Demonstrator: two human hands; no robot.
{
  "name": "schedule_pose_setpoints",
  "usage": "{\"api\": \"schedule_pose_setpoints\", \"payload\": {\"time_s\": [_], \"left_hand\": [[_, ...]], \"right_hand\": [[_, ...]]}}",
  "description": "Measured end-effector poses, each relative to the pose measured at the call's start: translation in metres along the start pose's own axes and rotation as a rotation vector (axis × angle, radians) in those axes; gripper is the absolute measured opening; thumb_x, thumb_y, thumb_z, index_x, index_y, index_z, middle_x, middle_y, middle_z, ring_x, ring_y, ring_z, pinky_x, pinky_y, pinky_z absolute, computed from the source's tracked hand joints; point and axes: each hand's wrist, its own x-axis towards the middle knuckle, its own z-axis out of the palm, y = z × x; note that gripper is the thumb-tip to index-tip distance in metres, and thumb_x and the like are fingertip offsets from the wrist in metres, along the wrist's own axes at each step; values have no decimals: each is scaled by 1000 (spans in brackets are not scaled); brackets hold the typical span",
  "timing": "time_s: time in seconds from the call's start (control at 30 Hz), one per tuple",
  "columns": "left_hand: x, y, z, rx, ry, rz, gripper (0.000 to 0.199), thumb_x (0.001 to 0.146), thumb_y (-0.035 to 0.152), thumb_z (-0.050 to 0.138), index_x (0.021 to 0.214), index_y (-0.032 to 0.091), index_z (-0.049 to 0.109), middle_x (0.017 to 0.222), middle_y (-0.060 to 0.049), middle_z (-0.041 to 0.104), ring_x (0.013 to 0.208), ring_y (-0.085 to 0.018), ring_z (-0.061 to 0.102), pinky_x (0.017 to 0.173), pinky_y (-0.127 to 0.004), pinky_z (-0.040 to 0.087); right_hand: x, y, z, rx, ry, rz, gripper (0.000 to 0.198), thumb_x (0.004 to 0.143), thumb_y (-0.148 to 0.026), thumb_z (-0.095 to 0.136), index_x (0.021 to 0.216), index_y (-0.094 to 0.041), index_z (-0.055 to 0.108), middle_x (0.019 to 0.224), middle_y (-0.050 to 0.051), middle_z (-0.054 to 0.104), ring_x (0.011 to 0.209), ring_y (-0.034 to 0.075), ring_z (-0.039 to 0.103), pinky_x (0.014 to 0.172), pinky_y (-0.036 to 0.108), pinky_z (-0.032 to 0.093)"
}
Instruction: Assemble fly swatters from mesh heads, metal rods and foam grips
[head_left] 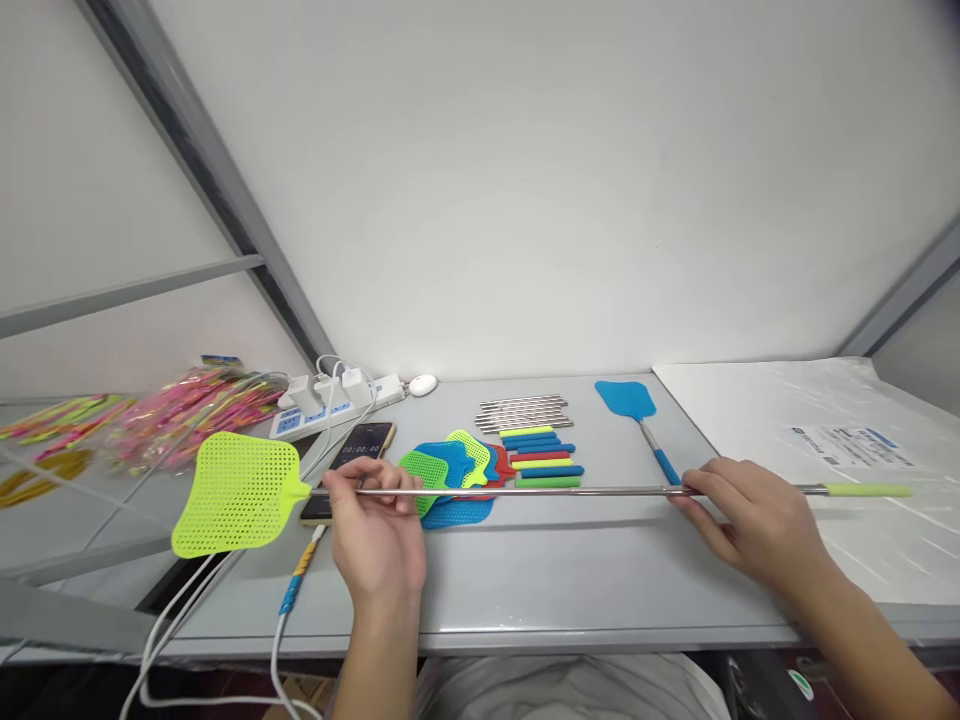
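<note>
A yellow-green fly swatter (236,495) with its telescopic metal rod drawn out long lies level across both my hands above the table. My left hand (381,545) is closed around the rod near the perforated head, palm turned up. Farther right, my right hand (757,515) pinches the same rod from above, left of the yellow-green grip (870,491). Behind the rod lies a pile of loose swatter heads (457,512) in blue, green, yellow and red. Beside them are several coloured grips (551,471) and a row of metal rods (525,412). A blue fly swatter (626,398) rests near my right hand.
A phone (367,442) showing a timer lies partly behind my left hand. A power strip (386,390) with white chargers and cables stands at the back left. Bagged pink and yellow items (202,410) are at far left. White packaging (757,410) covers the table's right side.
</note>
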Motion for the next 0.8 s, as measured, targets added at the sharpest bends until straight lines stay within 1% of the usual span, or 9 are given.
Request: {"api": "schedule_pose_setpoints", "payload": {"time_s": [0.17, 0.27, 0.33, 0.4, 0.5, 0.53, 0.6, 0.7, 0.8], "left_hand": [[-8, -5, 4, -73, -5, -67, 33, 93, 49, 48, 77, 21, 54, 59, 6, 35, 48, -8, 36, 56, -24, 41], [-19, -17, 12, -82, -49, -115, 35, 93, 49, 48, 76, 19, 55, 62, 5, 38, 51, -9, 39, 55, -23, 41], [-29, -28, 20, -68, -104, -201, 36, 93, 49, 48, 77, 19, 57, 65, 3, 44, 53, -9, 42, 54, -23, 41], [-40, -37, 27, -58, -175, -324, 39, 94, 53, 44, 84, 19, 61, 69, 2, 47, 53, -9, 42, 57, -25, 43], [-49, -43, 31, -17, -269, -402, 42, 93, 56, 44, 98, 19, 65, 83, -2, 53, 62, -11, 48, 61, -26, 45], [-49, -43, 30, -22, -263, -406, 42, 93, 55, 45, 104, 20, 64, 87, -3, 55, 66, -11, 51, 63, -25, 45], [-46, -40, 27, -79, -182, -366, 41, 91, 55, 49, 110, 22, 63, 94, -4, 57, 72, -12, 54, 65, -25, 47], [-37, -34, 20, -200, -4, -192, 41, 89, 59, 49, 109, 26, 62, 94, -3, 60, 70, -13, 56, 68, -28, 49], [-28, -27, 16, -228, 91, -74, 35, 90, 56, 50, 109, 28, 63, 96, -1, 64, 70, -13, 58, 69, -28, 50]], "right_hand": [[6, 0, 1, -84, -48, -12, 16, 94, -31, 54, 86, -18, 61, 70, 1, 59, 60, 15, 50, 59, 28, 33], [14, -9, -1, -133, -75, -52, 16, 96, -30, 50, 91, -19, 61, 72, 1, 60, 60, 14, 50, 58, 28, 30], [21, -19, -1, -134, -97, -89, 18, 97, -30, 49, 89, -20, 61, 69, 0, 59, 58, 13, 48, 56, 28, 28], [27, -27, -1, -124, -109, -105, 21, 98, -31, 47, 85, -20, 60, 65, -2, 56, 55, 12, 46, 54, 28, 25], [31, -30, 0, -113, -89, -94, 23, 98, -32, 47, 84, -21, 61, 64, -2, 56, 53, 12, 45, 54, 28, 25], [30, -28, 1, -110, -82, -91, 22, 98, -33, 48, 85, -21, 61, 65, -2, 57, 54, 11, 46, 54, 28, 25], [26, -21, 1, -102, -76, -83, 20, 97, -34, 50, 88, -21, 63, 67, -1, 59, 53, 11, 46, 54, 28, 26], [17, -10, -2, -96, -66, -52, 19, 96, -34, 51, 91, -21, 64, 67, -1, 59, 53, 10, 48, 53, 28, 27], [13, -6, -4, -65, -79, -38, 18, 96, -34, 51, 94, -21, 64, 67, -1, 59, 53, 11, 49, 53, 28, 27]]}}
